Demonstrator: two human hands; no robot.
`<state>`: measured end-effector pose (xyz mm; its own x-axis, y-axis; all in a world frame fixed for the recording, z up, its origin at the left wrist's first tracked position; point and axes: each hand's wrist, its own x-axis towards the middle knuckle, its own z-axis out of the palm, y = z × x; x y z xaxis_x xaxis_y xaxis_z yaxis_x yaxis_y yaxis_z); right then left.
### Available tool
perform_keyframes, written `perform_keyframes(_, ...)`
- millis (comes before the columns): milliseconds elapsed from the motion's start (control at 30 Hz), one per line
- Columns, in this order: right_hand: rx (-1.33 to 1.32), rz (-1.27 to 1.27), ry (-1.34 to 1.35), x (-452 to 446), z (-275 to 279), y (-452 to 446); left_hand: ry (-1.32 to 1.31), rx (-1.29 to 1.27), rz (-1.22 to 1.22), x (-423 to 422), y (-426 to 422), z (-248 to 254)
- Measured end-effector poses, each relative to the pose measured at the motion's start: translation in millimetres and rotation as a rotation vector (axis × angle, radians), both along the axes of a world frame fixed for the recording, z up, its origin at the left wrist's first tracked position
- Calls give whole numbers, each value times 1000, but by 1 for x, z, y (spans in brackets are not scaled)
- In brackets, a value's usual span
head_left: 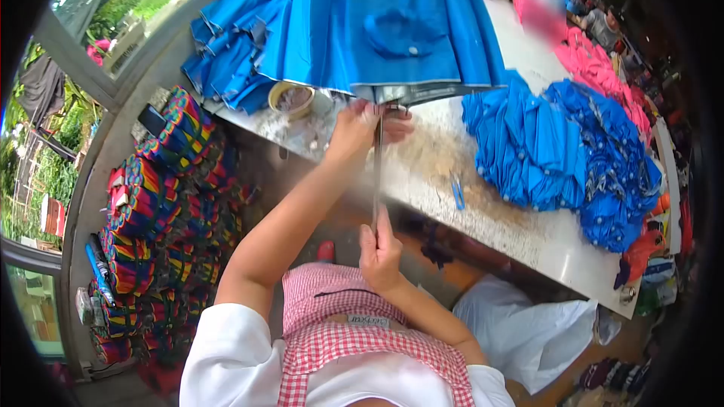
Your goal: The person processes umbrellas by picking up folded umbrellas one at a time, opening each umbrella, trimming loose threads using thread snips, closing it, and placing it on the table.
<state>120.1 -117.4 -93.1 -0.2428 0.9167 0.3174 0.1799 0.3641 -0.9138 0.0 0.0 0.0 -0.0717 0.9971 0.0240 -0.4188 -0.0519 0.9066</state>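
While the rod [378,173] crosses the table edge [558,267], both hands [381,256] [358,126] hold it.

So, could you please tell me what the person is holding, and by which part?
A blue umbrella: the left hand is around its shaft just below the canopy; the right hand holds the shaft's lower end.
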Motion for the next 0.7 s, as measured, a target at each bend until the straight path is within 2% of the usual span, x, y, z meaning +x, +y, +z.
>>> perform_keyframes(67,-102,26,-50,13,-24,-39,28,-158,-88,21,-61,-50)
perform_keyframes(100,-170,46,33,-15,-78,-28,93,-299,-124,-1,-62,-125)
perform_keyframes(167,-426,136,-183,2,-125,-40,299,-402,-118,11,-96,-207)
perform_keyframes(233,-557,199,-376,16,-175,-47,391,-537,-84,21,-125,-288)
perform_keyframes(267,-612,241,-466,19,-196,-50,446,-598,-64,25,-138,-313)
perform_keyframes(300,-546,206,-457,22,-210,-55,450,-598,-52,28,-145,-326)
perform_keyframes(367,-512,234,-529,33,-198,-45,468,-584,-17,30,-151,-343)
perform_keyframes(400,-361,123,-458,43,-189,-33,314,-643,18,32,-150,-329)
perform_keyframes(433,-206,13,-383,56,-178,-17,369,-649,10,28,-151,-326)
perform_keyframes(467,-193,-169,-368,69,-164,8,423,-652,8,25,-151,-326)
perform_keyframes(500,-85,-258,-415,89,-151,41,477,-657,11,22,-152,-323)
perform_keyframes(533,-65,-439,-510,110,-156,70,416,-725,55,18,-155,-311)
perform_keyframes(567,85,-525,-567,138,-170,101,514,-677,158,14,-159,-308)
perform_keyframes(633,307,-586,-948,171,-176,155,711,-569,363,0,-162,-306)
perform_keyframes(700,188,-554,-1058,182,-188,181,592,-600,503,-23,-154,-307)
